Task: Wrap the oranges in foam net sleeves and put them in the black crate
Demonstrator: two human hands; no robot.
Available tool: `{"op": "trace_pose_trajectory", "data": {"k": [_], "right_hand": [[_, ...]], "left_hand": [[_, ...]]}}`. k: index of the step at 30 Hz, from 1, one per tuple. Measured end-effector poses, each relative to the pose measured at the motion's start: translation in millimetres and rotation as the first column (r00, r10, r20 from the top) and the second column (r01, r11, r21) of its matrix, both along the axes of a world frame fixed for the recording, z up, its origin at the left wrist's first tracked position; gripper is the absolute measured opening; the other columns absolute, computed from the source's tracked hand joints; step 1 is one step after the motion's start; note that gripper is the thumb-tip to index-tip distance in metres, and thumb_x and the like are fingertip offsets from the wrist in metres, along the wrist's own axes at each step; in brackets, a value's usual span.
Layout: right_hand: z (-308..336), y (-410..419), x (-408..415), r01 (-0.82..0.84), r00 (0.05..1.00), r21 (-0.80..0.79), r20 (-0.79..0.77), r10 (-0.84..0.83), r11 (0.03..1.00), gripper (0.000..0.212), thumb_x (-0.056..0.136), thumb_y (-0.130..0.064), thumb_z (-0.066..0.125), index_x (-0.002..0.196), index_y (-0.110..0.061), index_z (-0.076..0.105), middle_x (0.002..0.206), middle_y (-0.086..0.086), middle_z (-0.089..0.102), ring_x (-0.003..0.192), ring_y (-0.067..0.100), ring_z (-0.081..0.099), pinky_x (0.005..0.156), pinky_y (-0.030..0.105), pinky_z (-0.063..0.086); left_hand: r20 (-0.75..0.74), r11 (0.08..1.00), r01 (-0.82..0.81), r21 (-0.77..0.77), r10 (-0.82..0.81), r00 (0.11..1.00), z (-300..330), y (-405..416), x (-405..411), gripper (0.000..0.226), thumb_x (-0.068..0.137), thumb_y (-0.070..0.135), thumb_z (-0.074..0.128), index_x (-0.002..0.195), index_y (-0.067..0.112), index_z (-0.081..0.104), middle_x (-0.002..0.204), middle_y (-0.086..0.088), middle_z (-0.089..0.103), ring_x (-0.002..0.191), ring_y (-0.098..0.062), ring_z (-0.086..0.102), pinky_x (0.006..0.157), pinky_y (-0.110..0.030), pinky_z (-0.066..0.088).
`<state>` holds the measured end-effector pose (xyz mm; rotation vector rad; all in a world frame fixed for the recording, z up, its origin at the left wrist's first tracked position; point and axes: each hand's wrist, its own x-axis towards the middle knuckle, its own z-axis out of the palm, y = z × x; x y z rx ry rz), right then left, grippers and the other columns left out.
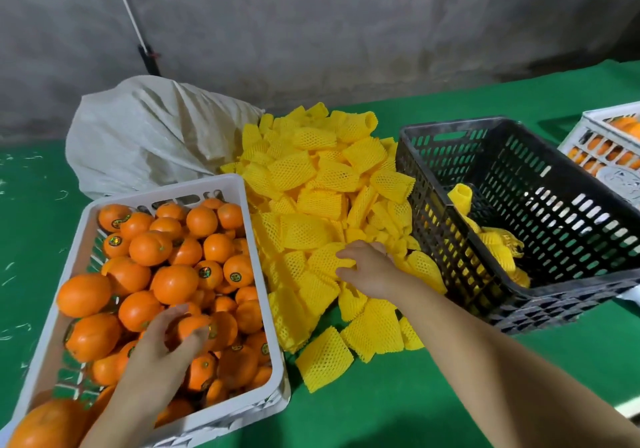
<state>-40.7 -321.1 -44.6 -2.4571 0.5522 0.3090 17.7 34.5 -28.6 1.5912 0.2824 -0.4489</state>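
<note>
Curled around one orange (pixel 189 326), the left hand (pixel 162 340) reaches into the white crate (pixel 239 409), with the thumb on top of the fruit and the fingers under its side. That orange sits in the near part of the crate, among lots of other oranges (pixel 173 283) with little stickers. The right hand (pixel 369 269) lies on the pile of yellow foam net sleeves (pixel 311 202) in the middle of the green table (pixel 415 395), its fingers bent and pinching the edge of one sleeve (pixel 325 257). The black crate (pixel 450 240) stands just to the right of the pile, with a few yellow sleeves inside. A pale sack (pixel 145 136) slumps behind the white crate
</note>
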Motion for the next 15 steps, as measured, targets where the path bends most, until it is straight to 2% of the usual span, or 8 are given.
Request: {"op": "trace_pose_trajectory", "data": {"k": [1, 3, 5, 6, 7, 10, 13, 15], "right_hand": [[5.7, 5.4, -1.1, 0.030, 0.997, -0.029, 0.077, -0.028, 0.999, 0.040, 0.103, -0.033, 0.059, 0.143, -0.029, 0.060, 0.154, -0.003, 0.045, 0.144, 0.028, 0.031, 0.116, 0.039, 0.026], [19.1, 17.7, -5.1, 0.104, 0.964, 0.002, 0.246, -0.102, 0.995, 0.034, 0.103, -0.018, 0.058, 0.136, -0.022, 0.066, 0.136, 0.004, 0.058, 0.128, 0.025, 0.046, 0.108, 0.038, 0.037], [37.1, 35.6, -11.7, 0.174, 0.880, 0.245, 0.395, -0.262, 0.954, 0.031, 0.102, -0.006, 0.057, 0.129, -0.012, 0.070, 0.105, 0.002, 0.063, 0.090, 0.006, 0.058, 0.083, 0.029, 0.050], [47.4, 47.6, -16.8, 0.172, 0.840, 0.376, 0.427, -0.335, 0.911, 0.029, 0.101, -0.003, 0.058, 0.126, -0.010, 0.071, 0.092, -0.003, 0.061, 0.074, -0.002, 0.055, 0.068, 0.019, 0.046], [57.7, 60.1, -21.6, 0.149, 0.816, 0.467, 0.440, -0.375, 0.871, 0.028, 0.100, -0.002, 0.059, 0.124, -0.011, 0.072, 0.087, -0.005, 0.059, 0.069, -0.002, 0.054, 0.061, 0.014, 0.041], [79.3, 97.5, -37.3, -0.003, 0.825, 0.627, 0.441, -0.352, 0.779, 0.039, 0.097, -0.009, 0.066, 0.132, -0.027, 0.065, 0.101, -0.005, 0.059, 0.090, 0.003, 0.060, 0.073, 0.014, 0.047], [91.7, 119.0, -48.5, -0.115, 0.856, 0.763, 0.401, -0.327, 0.636, 0.056, 0.085, -0.015, 0.058, 0.138, -0.031, 0.061, 0.113, -0.009, 0.069, 0.099, -0.006, 0.065, 0.082, 0.013, 0.050], [96.0, 122.0, -52.2, -0.124, 0.845, 0.833, 0.374, -0.382, 0.539, 0.057, 0.083, -0.008, 0.054, 0.136, -0.031, 0.062, 0.122, -0.010, 0.070, 0.104, -0.005, 0.067, 0.083, 0.018, 0.053]], "left_hand": [[0.038, 1.000, 0.003, -0.003, -0.003, 0.999, 5.7, 0.0, -4.0, 0.038, 0.098, 0.041, 0.073, 0.134, 0.042, 0.061, 0.136, 0.004, 0.059, 0.119, -0.016, 0.060, 0.093, -0.038, 0.055], [0.093, 0.998, -0.020, -0.056, 0.025, 0.995, 14.7, -9.2, -12.2, 0.040, 0.102, 0.020, 0.070, 0.134, 0.042, 0.060, 0.136, 0.005, 0.060, 0.116, -0.011, 0.065, 0.075, -0.020, 0.057], [0.005, 0.976, -0.056, -0.209, 0.058, 0.998, 11.8, -25.4, -14.7, 0.060, 0.093, -0.006, 0.075, 0.135, 0.035, 0.058, 0.137, 0.002, 0.061, 0.120, -0.018, 0.064, 0.068, -0.014, 0.053], [0.017, 0.968, -0.010, -0.250, 0.015, 1.000, 17.9, -37.5, -21.4, 0.064, 0.090, -0.013, 0.074, 0.134, 0.029, 0.060, 0.137, 0.001, 0.063, 0.122, -0.020, 0.064, 0.069, -0.013, 0.054], [0.019, 0.958, -0.003, -0.287, 0.008, 1.000, 25.8, -46.6, -28.0, 0.062, 0.089, -0.017, 0.072, 0.133, 0.026, 0.063, 0.136, 0.002, 0.066, 0.121, -0.019, 0.065, 0.071, -0.012, 0.056], [0.167, 0.947, 0.132, -0.292, -0.086, 0.982, 42.8, -64.8, -50.2, 0.044, 0.104, -0.009, 0.055, 0.131, 0.024, 0.069, 0.129, -0.001, 0.074, 0.110, -0.009, 0.072, 0.075, -0.018, 0.059], [0.127, 0.899, 0.153, -0.410, -0.110, 0.986, 55.8, -77.6, -59.8, 0.043, 0.113, 0.022, 0.034, 0.124, 0.025, 0.075, 0.135, -0.009, 0.070, 0.118, -0.029, 0.070, 0.092, -0.045, 0.058], [0.135, 0.883, 0.169, -0.439, -0.121, 0.983, 59.7, -76.9, -61.9, 0.043, 0.113, 0.022, 0.034, 0.120, 0.024, 0.076, 0.136, -0.010, 0.068, 0.112, -0.030, 0.071, 0.087, -0.047, 0.058]]}}
